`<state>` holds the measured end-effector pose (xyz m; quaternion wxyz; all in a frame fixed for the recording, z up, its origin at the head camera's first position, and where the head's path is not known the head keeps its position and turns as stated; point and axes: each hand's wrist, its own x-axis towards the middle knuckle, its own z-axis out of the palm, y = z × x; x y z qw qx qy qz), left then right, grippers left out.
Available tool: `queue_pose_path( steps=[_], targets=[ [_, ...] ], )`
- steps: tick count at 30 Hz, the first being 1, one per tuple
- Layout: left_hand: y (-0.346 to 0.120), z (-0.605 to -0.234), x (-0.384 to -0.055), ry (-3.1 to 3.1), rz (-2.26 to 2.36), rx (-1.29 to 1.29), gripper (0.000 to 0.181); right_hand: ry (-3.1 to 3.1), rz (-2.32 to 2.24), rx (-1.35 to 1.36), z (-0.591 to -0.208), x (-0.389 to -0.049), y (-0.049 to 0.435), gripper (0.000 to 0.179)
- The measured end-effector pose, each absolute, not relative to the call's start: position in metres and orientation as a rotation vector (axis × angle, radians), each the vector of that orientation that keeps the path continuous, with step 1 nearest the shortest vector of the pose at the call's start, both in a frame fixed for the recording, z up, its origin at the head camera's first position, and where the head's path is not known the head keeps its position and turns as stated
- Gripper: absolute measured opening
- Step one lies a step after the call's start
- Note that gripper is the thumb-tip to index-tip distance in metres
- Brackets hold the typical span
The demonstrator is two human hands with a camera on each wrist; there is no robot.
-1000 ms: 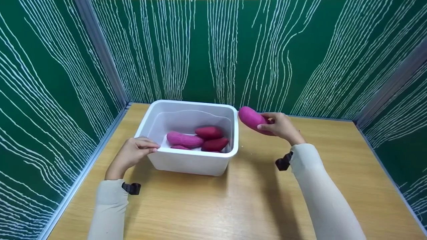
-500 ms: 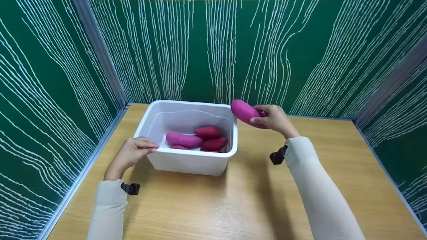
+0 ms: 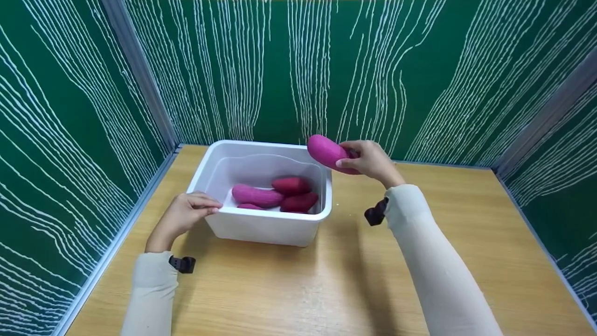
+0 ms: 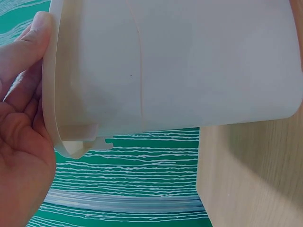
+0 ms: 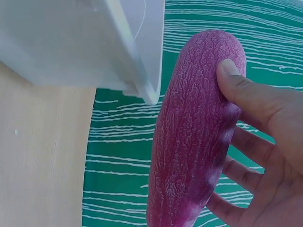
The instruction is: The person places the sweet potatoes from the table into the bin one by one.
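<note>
A white plastic bin [image 3: 261, 228] stands on the table, with my left hand [image 3: 183, 213] pinching its rim at the near left corner. In the left wrist view the thumb lies along one side of the rim [image 4: 51, 90] and the fingers are partly hidden behind it. My right hand [image 3: 371, 161] grips a long, wrinkled pink-purple sweet potato [image 3: 325, 151] by one end, thumb on one side and fingers on the other. It is held up, tilted, and overlaps the bin's far right corner in the head view. Inside the bin lie a pink sweet potato [image 3: 256, 195] and two dark red ones [image 3: 298, 202].
Another pink piece [image 3: 249, 206] shows partly behind the bin's near wall. The wooden table [image 3: 261, 294] is enclosed by green panels [image 3: 280, 70] with white wavy lines. Metal posts [image 3: 144, 74] stand at the corners.
My right hand has carried the sweet potato left and slightly up, from beside the bin to its far right corner. The left hand keeps its hold on the rim.
</note>
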<state>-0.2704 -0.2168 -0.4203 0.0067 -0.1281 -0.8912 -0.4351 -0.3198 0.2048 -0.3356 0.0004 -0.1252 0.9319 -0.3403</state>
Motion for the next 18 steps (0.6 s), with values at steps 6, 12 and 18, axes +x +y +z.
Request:
queue_pose_path(
  steps=[6,12,18],
  targets=[
    [-0.217,-0.419,-0.27,-2.802,-1.355,-0.385,0.015,2.915,-1.086,-0.426,-0.332,-0.32,0.194,0.048],
    [-0.218,-0.42,-0.271,-2.807,-1.332,-0.389,0.014,2.897,-1.095,-0.442,-0.329,-0.321,0.183,0.049],
    [-0.217,-0.419,-0.272,-2.8,-1.318,-0.408,0.015,2.876,-1.122,-0.467,-0.325,-0.319,0.172,0.048]
  ],
)
